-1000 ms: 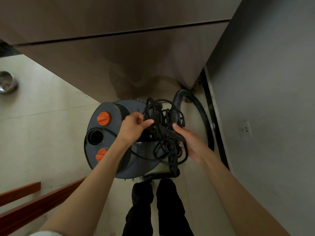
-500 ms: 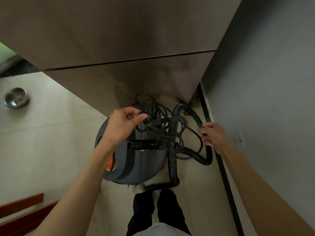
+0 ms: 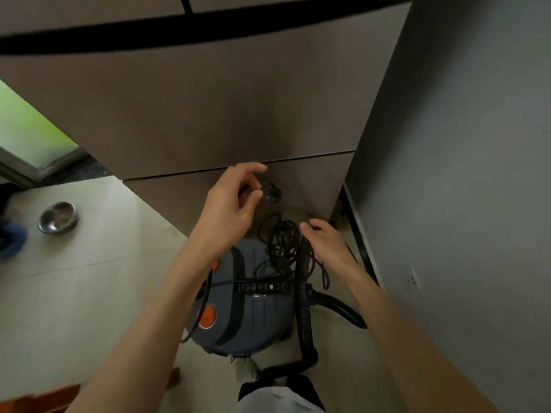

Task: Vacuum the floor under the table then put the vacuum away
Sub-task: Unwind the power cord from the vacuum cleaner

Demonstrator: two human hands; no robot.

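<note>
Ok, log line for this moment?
stage: stowing | vacuum: by cabinet | cord: piled on top | left hand: at plug | right hand: open

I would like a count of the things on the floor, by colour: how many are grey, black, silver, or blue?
Grey: 1, the round grey canister vacuum
Black: 2, the ribbed black hose and the tangled black power cord
Silver: 1, the shiny steel bowl
Blue: 1, a blurred blue thing
Total: 5

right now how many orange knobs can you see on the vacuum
2. One orange knob peeks out beside the left forearm, the other orange knob sits lower on the vacuum lid. More may be hidden under the arm.
</note>
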